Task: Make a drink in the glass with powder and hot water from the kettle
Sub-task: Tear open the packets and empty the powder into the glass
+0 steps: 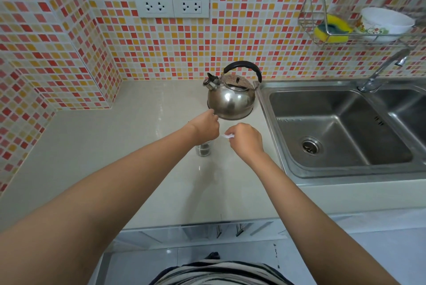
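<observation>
Centre frame: left hand [205,128] pinched above glass [204,148] holding dark contents; right hand [246,139] pinches white scrap [227,136].

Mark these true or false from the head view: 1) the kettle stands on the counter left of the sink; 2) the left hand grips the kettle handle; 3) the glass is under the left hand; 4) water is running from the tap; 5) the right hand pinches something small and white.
1) True. The kettle stands upright on the counter, just left of the sink.
2) False. The left hand is low, in front of the kettle's base, over the glass; the black handle is untouched.
3) True. Only its lower part shows.
4) False. No stream falls from the tap.
5) True. The right hand holds a white scrap; what it is cannot be told.
</observation>
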The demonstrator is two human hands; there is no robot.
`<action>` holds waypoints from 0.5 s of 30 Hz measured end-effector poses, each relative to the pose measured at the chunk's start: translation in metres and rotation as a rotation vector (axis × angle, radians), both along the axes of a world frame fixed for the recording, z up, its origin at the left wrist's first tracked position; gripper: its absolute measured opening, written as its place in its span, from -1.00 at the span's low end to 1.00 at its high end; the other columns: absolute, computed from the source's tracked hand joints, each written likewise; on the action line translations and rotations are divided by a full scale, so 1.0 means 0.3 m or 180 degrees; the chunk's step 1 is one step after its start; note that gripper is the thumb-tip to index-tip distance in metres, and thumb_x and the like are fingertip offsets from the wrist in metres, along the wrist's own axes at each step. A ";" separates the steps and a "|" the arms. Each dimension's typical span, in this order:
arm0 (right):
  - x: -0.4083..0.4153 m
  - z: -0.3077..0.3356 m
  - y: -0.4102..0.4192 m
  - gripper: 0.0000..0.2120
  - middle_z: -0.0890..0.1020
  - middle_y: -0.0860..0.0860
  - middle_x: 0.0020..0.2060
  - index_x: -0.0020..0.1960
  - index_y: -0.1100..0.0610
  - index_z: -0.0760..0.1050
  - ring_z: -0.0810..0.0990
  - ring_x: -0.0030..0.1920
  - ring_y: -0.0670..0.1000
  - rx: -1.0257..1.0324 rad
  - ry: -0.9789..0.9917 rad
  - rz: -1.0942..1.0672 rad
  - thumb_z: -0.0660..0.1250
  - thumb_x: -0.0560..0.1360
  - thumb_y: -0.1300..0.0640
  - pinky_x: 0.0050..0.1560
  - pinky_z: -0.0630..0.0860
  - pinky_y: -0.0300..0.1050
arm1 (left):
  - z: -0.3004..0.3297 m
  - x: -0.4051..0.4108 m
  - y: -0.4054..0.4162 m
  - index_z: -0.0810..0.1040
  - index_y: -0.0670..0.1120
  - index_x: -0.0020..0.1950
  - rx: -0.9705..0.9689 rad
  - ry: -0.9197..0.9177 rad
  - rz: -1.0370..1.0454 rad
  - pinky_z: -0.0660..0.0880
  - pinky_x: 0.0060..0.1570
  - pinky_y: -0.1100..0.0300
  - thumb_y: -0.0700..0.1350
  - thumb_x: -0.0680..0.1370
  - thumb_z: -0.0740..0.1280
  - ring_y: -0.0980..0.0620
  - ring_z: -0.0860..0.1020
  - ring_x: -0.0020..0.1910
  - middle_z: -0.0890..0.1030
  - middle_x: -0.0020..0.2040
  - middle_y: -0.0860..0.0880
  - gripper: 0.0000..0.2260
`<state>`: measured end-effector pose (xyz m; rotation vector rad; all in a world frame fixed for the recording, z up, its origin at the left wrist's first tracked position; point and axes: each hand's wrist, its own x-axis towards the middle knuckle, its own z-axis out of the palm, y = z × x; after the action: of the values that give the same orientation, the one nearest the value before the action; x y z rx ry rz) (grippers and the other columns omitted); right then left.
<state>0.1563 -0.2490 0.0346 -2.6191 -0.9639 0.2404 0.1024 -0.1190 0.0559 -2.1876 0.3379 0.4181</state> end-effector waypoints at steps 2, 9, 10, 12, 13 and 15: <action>0.000 -0.002 -0.001 -0.66 0.67 0.08 0.04 0.08 0.07 0.64 0.60 0.04 0.15 0.0007 0.0005 0.0023 0.24 0.45 0.36 0.01 0.56 -0.02 | -0.006 0.003 -0.010 0.58 -0.03 0.09 0.0048 0.0015 -0.0043 0.26 -0.10 0.16 -0.15 0.52 0.30 -0.02 0.51 0.05 0.60 0.02 0.03 -0.83; 0.003 -0.005 0.002 -0.64 0.66 0.06 0.05 0.09 0.05 0.64 0.60 0.06 0.15 0.0001 -0.0018 0.0059 0.22 0.45 0.37 0.00 0.55 -0.04 | -0.017 0.002 -0.022 0.58 -0.02 0.08 0.0091 0.0040 0.0050 0.27 -0.09 0.18 -0.14 0.53 0.28 0.01 0.51 0.02 0.61 -0.01 0.06 -0.83; 0.004 -0.006 0.002 -0.63 0.67 0.07 0.04 0.09 0.06 0.64 0.60 0.04 0.15 0.0001 -0.0022 0.0067 0.22 0.45 0.37 -0.01 0.55 -0.04 | -0.015 0.002 -0.021 0.59 -0.02 0.07 0.0049 0.0037 0.0070 0.26 -0.10 0.18 -0.15 0.52 0.28 0.01 0.51 0.01 0.61 -0.02 0.06 -0.84; 0.004 -0.008 0.002 -0.63 0.66 0.07 0.01 0.08 0.06 0.64 0.60 0.03 0.15 0.0010 -0.0027 0.0072 0.21 0.44 0.38 -0.04 0.54 -0.04 | -0.012 0.001 -0.018 0.59 -0.04 0.06 -0.0050 -0.0006 0.0066 0.26 -0.12 0.18 -0.16 0.52 0.28 0.01 0.51 0.01 0.61 -0.02 0.04 -0.84; 0.004 -0.009 0.003 -0.63 0.65 0.07 -0.03 0.08 0.07 0.65 0.59 -0.01 0.15 0.0011 -0.0033 0.0067 0.21 0.44 0.38 -0.07 0.53 -0.06 | -0.010 0.000 -0.018 0.59 -0.04 0.06 -0.0079 -0.0035 0.0065 0.27 -0.13 0.18 -0.16 0.51 0.29 0.00 0.51 0.02 0.60 -0.01 0.03 -0.84; 0.003 -0.008 0.006 -0.66 0.60 0.06 -0.17 0.04 0.10 0.65 0.55 -0.12 0.12 0.0002 -0.0058 0.0060 0.22 0.44 0.38 -0.18 0.45 -0.10 | -0.006 -0.002 -0.014 0.58 -0.04 0.07 -0.0105 -0.0098 0.0079 0.27 -0.13 0.17 -0.15 0.51 0.31 -0.01 0.50 0.02 0.59 0.00 0.02 -0.83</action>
<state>0.1571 -0.2474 0.0322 -2.6172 -0.9949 0.2210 0.1018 -0.1231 0.0541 -2.2301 0.3031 0.3946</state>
